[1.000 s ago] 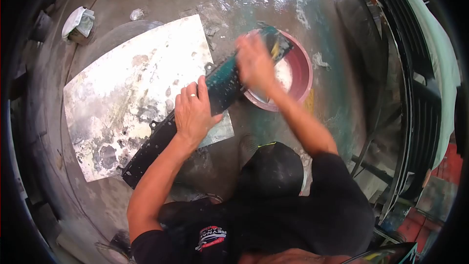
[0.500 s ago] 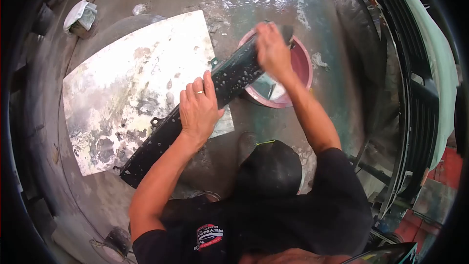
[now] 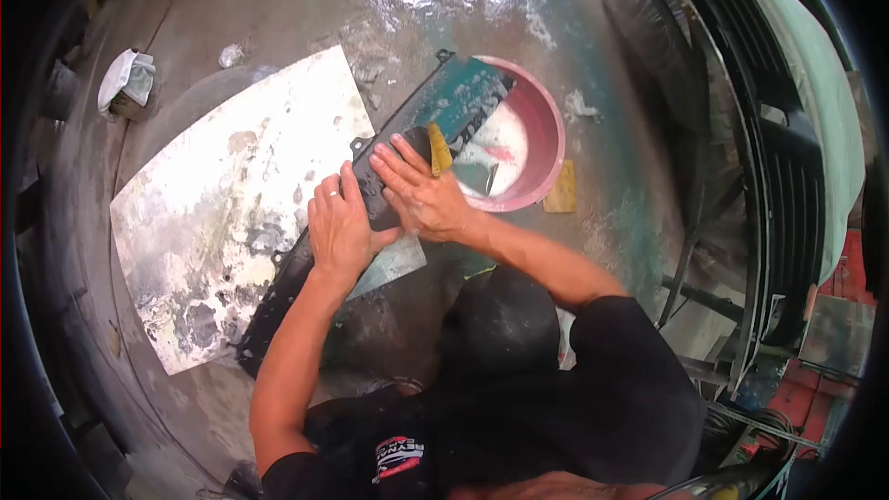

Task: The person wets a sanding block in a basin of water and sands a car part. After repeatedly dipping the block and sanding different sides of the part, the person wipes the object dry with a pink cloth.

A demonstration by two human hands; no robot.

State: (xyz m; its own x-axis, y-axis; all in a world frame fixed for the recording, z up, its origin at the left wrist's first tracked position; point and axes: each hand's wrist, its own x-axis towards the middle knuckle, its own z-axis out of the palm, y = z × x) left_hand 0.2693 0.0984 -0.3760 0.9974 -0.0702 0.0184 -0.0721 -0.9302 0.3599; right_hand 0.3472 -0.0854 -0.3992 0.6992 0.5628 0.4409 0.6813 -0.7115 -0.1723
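A long, wet black panel (image 3: 278, 301) with small mounting tabs lies slantwise, its far end over a pink basin (image 3: 559, 120). My left hand (image 3: 341, 233), with a ring on one finger, holds the panel near its middle, the fingers over its far edge and the thumb stretched across it. Beside it, my right hand (image 3: 421, 202) presses a piece of sandpaper (image 3: 440, 150) against the panel; its yellowish back shows past the fingers. The panel's far part looks green and wet. Whitish, sudsy water (image 3: 505, 134) stands in the basin.
A stained white board (image 3: 231, 185) lies under the panel. Another yellowish sheet (image 3: 560, 187) is on the wet floor by the basin. A cloth-topped container (image 3: 130, 83) stands at the far left. Black slatted parts (image 3: 796, 167) rise along the right.
My right hand has slid down the panel from its far end to beside my left hand. The sandpaper's yellowish back now shows. The whole view has shifted slightly.
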